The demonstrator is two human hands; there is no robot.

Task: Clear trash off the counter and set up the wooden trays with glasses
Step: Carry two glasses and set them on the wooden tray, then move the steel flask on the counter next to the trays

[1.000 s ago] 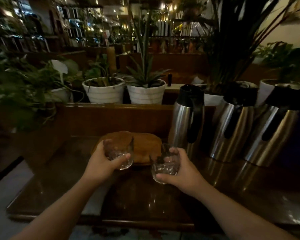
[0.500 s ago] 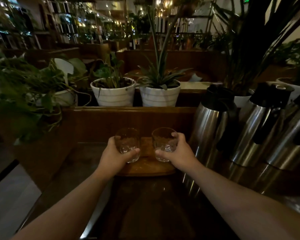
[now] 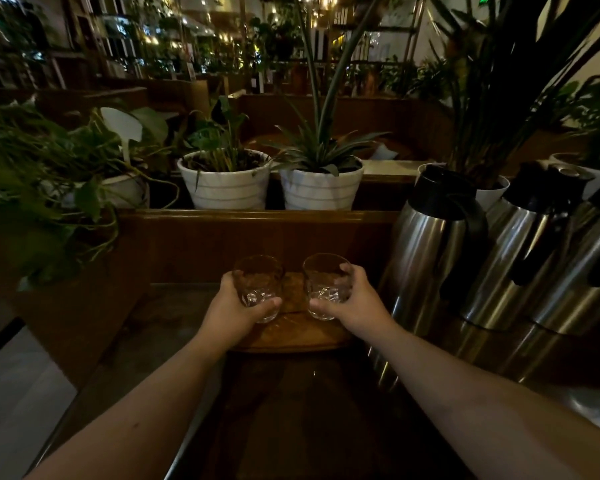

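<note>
Two clear cut-glass tumblers stand upright side by side over a wooden tray [image 3: 293, 336] at the far end of the dark counter. My left hand [image 3: 234, 315] is wrapped around the left glass [image 3: 257, 285]. My right hand [image 3: 355, 304] grips the right glass [image 3: 324, 284]. Both glass bases look to be down on the tray or just above it; the dim light hides which. My hands cover most of the tray.
Three steel thermos jugs [image 3: 430, 244] stand close on the right, the nearest beside my right hand. A wooden ledge [image 3: 257, 216] behind the tray carries white plant pots [image 3: 226, 183]. Leafy plants [image 3: 32, 202] overhang the left. The counter's left edge drops to the floor.
Both hands have carried the glasses forward from the near counter onto the tray, bringing them side by side. The view has come closer to the tray.
</note>
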